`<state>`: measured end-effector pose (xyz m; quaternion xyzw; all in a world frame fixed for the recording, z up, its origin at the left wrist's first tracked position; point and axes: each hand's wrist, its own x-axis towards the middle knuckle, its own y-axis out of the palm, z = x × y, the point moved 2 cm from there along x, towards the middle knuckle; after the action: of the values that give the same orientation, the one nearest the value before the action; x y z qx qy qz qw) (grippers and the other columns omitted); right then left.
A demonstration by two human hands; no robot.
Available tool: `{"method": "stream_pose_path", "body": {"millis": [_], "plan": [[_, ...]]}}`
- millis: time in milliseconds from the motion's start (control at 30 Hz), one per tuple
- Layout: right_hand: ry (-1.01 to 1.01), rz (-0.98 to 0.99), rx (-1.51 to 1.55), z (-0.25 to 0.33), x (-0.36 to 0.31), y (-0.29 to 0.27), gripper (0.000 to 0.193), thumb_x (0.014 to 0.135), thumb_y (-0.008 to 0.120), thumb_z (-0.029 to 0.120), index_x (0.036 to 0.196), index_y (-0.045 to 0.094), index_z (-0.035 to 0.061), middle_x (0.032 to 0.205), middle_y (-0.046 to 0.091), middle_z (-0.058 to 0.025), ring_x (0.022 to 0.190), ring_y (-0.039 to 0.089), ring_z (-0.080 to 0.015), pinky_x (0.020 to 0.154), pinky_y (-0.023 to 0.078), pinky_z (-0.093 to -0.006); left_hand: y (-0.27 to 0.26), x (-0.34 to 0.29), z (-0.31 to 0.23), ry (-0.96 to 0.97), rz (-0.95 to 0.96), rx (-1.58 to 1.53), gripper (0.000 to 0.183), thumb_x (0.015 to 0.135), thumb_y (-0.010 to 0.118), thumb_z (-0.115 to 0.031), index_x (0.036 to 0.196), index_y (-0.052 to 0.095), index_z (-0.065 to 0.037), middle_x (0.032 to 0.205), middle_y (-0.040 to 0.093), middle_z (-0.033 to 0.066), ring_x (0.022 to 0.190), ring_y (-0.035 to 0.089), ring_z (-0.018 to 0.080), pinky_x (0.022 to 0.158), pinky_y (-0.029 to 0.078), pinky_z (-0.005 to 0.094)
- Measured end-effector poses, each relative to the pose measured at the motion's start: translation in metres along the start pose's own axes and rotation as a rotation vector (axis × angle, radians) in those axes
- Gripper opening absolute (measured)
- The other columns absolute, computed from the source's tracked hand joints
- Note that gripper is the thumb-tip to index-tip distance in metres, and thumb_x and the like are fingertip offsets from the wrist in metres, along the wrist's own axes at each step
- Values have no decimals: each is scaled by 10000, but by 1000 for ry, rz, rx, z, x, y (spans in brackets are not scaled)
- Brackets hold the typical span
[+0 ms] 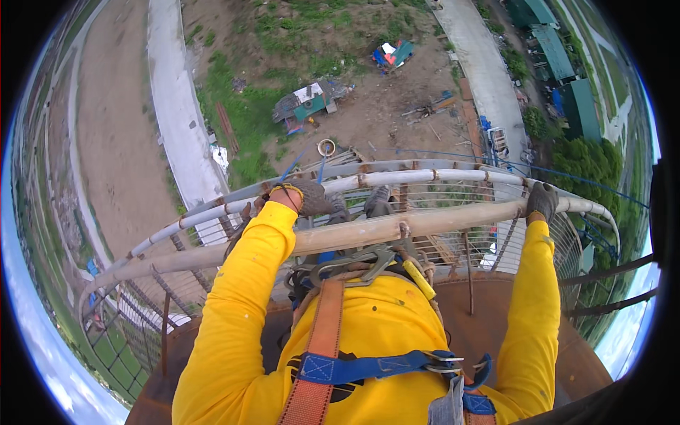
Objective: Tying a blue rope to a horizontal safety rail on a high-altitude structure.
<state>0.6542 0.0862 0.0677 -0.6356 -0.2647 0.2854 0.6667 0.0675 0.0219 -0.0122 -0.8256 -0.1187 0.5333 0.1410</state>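
Monitoring remotely, I note near rail (425, 219), long axis approx. L-R; R hand (542, 202), the nearer, is clamped round its R part. L hand (308, 198) sits just beyond its L-ctr section, at mid rail (418, 176); finger closure hidden, can't tell.

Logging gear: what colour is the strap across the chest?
The chest strap is blue; head view.

Two gloves (312, 199); two sleeves (241, 312); one chest strap (397, 363); one thick rail (440, 219)
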Motion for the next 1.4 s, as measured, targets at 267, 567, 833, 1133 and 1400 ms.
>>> {"method": "stream_pose_path", "body": {"millis": [267, 567, 833, 1133, 1400], "plan": [[-7, -15, 50, -1, 0, 2, 499, 877, 646, 363, 1219, 698, 3, 1337, 599, -225, 1241, 561, -387, 1076, 419, -433, 9, 10, 8, 22, 13, 23, 643, 891, 497, -572, 1071, 742, -6, 1120, 702, 242, 1066, 657, 390, 962, 475, 482], [21, -1, 57, 2, -7, -3, 506, 882, 663, 365, 1239, 687, 7, 1376, 575, -197, 1269, 544, -362, 1097, 398, -419, 6, 9, 4, -1, 84, 6, 639, 904, 500, -565, 1089, 740, -2, 1154, 700, 223, 1092, 642, 376, 983, 458, 477], [15, 2, 28, 4, -7, -5, 497, 899, 655, 368, 1243, 686, 12, 1373, 577, -195, 1281, 535, -358, 1104, 394, -425, 12, 15, 11, 38, 28, 0, 717, 887, 492, -612, 1057, 726, 44, 1061, 715, 250, 1005, 684, 393, 904, 501, 490], [26, 5, 86, 2, -8, -4, 491, 910, 649, 368, 1244, 685, 10, 1379, 571, -202, 1270, 542, -364, 1102, 398, -428, 9, 13, 8, -18, 113, 13, 639, 903, 471, -564, 1116, 738, -23, 1203, 687, 207, 1177, 597, 369, 1033, 419, 487], [7, -9, 72, 2, -6, -2, 508, 896, 661, 382, 1239, 687, 8, 1382, 566, -210, 1277, 534, -368, 1110, 390, -429, 19, 20, 17, 47, 13, 20, 734, 891, 474, -639, 1064, 733, 26, 1046, 717, 246, 994, 686, 395, 914, 504, 494]]}}
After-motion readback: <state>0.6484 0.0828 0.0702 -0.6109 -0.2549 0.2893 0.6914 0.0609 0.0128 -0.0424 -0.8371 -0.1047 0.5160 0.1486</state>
